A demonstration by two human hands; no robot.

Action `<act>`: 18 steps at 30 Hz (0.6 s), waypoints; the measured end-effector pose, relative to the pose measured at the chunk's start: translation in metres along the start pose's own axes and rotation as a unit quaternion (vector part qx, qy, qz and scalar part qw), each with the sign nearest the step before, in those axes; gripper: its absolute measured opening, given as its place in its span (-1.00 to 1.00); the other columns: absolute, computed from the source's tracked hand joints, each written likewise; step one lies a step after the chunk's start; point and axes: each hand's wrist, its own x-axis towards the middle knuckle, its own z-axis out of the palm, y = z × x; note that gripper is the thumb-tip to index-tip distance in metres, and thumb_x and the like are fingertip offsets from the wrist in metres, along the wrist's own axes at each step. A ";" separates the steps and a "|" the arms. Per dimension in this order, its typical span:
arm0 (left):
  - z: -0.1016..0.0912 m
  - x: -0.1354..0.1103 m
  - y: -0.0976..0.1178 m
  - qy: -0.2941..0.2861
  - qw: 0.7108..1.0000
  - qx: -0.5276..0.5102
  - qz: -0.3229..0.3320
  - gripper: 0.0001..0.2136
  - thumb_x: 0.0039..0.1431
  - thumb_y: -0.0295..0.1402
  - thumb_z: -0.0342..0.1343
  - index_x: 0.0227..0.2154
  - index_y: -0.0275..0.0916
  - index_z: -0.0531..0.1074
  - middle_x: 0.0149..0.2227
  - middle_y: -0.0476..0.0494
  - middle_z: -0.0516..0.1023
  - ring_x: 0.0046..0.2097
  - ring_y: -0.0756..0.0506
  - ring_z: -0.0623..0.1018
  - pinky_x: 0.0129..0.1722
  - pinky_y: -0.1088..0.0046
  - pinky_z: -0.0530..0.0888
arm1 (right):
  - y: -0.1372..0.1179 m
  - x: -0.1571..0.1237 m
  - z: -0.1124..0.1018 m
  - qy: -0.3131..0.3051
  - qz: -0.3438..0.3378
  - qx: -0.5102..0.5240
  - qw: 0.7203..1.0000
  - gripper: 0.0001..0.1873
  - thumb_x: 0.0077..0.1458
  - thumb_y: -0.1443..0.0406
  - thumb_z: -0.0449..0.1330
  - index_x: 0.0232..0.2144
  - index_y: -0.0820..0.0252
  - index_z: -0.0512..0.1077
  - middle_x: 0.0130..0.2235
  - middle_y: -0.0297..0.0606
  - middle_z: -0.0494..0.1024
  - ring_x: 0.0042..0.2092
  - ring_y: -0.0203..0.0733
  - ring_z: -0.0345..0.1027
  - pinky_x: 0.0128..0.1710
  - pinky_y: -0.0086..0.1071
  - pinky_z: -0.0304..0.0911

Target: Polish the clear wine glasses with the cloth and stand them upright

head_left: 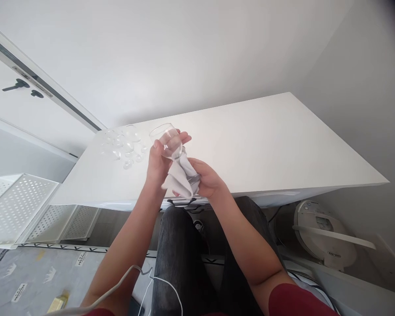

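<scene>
A clear stemmed glass [170, 139] is tilted in front of me, its rim toward the upper left. My left hand [160, 160] grips the bowl, thumb on the near side and fingers behind it. A pale cloth [183, 176] is bunched around the stem and base, hiding most of them. My right hand [208, 175] holds that cloth against the lower part of the glass. On the left of the white cabinet top [266, 140] stand several clear glasses [127, 142], apart from my hands.
White perforated baskets [23, 206] stand to the left of the cabinet. Dark drawer handles [181, 202] stick out below its front edge. A rice cooker [325, 237] sits low on the right. A white cable [118, 281] crosses my left forearm.
</scene>
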 end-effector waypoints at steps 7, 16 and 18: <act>0.002 -0.001 0.010 0.054 0.971 0.146 0.178 -0.55 0.11 0.06 0.36 -0.08 -0.15 0.56 -0.01 -0.20 0.65 0.14 -0.33 0.62 0.10 0.04 0.55 | -0.007 -0.003 0.002 0.203 -0.211 -0.293 0.910 -0.59 0.35 -0.07 0.11 -0.14 0.12 0.46 -0.20 -0.17 0.52 -0.16 -0.11 0.39 -0.15 -0.26 0.34; 0.008 0.002 -0.007 0.004 0.950 0.147 0.277 -0.39 0.12 0.28 0.19 0.11 0.06 0.42 0.09 -0.12 0.58 0.20 -0.29 0.58 0.09 0.06 0.58 | -0.008 0.005 0.001 0.163 -0.076 0.059 0.982 -0.53 0.22 -0.17 0.18 -0.20 0.09 0.42 -0.31 -0.28 0.47 -0.28 -0.18 0.36 -0.36 -0.35 0.30; 0.010 -0.002 -0.011 -0.051 0.938 0.187 0.287 -0.38 0.06 0.22 0.30 0.09 0.02 0.43 0.09 -0.16 0.58 0.17 -0.30 0.59 0.06 0.06 0.59 | -0.009 0.004 -0.001 0.157 -0.058 0.048 0.985 -0.57 0.16 -0.11 0.27 -0.29 0.11 0.40 -0.36 -0.33 0.43 -0.35 -0.23 0.30 -0.40 -0.36 0.26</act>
